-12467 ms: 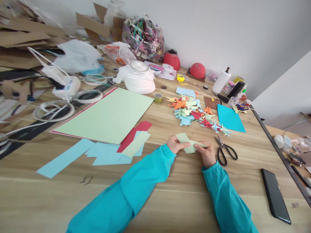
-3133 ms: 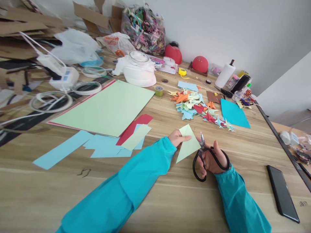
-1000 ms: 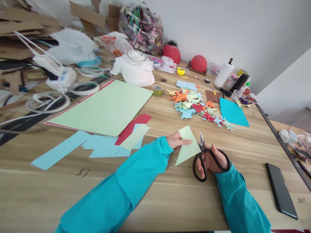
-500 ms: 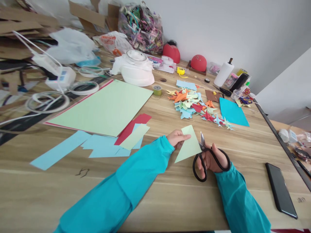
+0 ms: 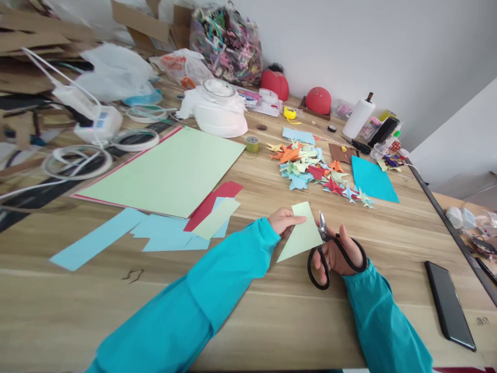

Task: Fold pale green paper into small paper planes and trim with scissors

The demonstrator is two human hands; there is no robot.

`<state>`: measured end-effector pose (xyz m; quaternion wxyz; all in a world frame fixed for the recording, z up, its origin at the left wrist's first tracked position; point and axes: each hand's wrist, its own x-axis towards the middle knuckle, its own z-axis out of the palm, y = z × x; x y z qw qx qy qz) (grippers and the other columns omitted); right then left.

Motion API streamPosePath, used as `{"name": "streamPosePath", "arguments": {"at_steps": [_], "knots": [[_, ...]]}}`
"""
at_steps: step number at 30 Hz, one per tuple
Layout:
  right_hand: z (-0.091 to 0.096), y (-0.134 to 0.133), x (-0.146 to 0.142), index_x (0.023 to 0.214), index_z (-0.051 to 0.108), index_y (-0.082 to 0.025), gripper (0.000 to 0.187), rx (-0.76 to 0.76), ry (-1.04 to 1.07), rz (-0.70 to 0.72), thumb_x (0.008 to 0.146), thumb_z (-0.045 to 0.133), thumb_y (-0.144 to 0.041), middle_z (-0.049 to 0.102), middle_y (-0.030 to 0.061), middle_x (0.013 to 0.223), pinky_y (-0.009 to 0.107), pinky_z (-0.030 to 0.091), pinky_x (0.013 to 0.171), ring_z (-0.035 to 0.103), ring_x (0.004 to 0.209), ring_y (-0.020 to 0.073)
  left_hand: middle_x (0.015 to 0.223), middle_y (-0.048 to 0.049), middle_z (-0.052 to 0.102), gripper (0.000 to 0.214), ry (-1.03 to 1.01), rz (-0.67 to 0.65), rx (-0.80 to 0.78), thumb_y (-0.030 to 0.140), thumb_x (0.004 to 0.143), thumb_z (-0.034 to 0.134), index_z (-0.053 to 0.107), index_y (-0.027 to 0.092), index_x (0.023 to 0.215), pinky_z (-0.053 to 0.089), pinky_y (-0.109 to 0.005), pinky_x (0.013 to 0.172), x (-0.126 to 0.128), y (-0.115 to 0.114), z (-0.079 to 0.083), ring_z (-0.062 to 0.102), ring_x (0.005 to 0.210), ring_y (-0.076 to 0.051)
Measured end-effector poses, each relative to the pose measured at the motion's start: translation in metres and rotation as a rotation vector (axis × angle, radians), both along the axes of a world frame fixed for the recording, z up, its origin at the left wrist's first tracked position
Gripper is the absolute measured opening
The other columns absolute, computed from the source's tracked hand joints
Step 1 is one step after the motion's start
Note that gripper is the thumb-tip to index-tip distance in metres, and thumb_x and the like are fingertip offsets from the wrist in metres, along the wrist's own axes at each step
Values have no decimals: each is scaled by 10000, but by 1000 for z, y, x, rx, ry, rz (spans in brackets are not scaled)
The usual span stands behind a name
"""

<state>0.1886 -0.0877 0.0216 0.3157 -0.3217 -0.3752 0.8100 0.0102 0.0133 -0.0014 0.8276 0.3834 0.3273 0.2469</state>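
My left hand (image 5: 282, 221) pinches a pale green folded paper triangle (image 5: 301, 233) by its left edge, just above the wooden table (image 5: 272, 321). My right hand (image 5: 337, 254) is closed through the black loops of a pair of scissors (image 5: 325, 248). The scissor blades point up and away, touching the right edge of the triangle. Both arms wear teal sleeves.
A heap of folded coloured paper shapes (image 5: 310, 173) and a blue sheet (image 5: 371, 178) lie beyond the hands. A large pale green sheet (image 5: 166, 173) and blue, red and green offcuts (image 5: 171, 228) lie to the left. A black phone (image 5: 449, 304) rests at the right. Clutter lines the far edge.
Long ago both hands held the folded paper and the scissors lay on the table; now my right hand holds them at the triangle's edge. Over the last second little has moved.
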Motion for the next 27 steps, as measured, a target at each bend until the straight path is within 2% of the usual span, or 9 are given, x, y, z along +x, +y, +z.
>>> {"name": "streamPosePath", "arguments": {"at_steps": [3,10,17,24,27], "knots": [[1,0,-1,1380,47,-313,698,-7,1,-5,793,0,-687,634,33,737,283,444,470,612,474,173,508,-80,651,297,53,31,-3,321,477,794,658,70,560,433,-243,444,1,0,-1,579,425,-151],[3,1,-1,1384,57,-306,718,-44,-22,-31,782,-62,-677,629,33,726,281,440,468,581,436,154,515,-77,650,288,56,74,50,326,495,777,662,73,567,411,-241,451,1,-3,1,574,439,-147],[5,1,-3,1395,21,-284,761,-38,-90,-62,758,-131,-672,627,25,679,298,446,477,576,430,157,551,-89,665,252,64,65,-4,291,499,770,665,75,577,449,-268,493,2,-2,2,599,478,-172],[2,2,1,1396,6,-309,765,4,-64,-62,747,-98,-701,638,31,699,330,458,468,620,494,204,601,-98,683,250,3,77,-61,269,494,779,668,69,596,507,-287,559,2,-4,4,637,540,-193],[3,2,-1,1399,16,-302,769,0,-72,-89,751,-94,-700,631,28,685,314,449,452,605,468,191,636,-113,692,271,-26,76,-62,273,504,776,678,60,640,518,-301,590,2,-4,2,650,579,-209]]}}
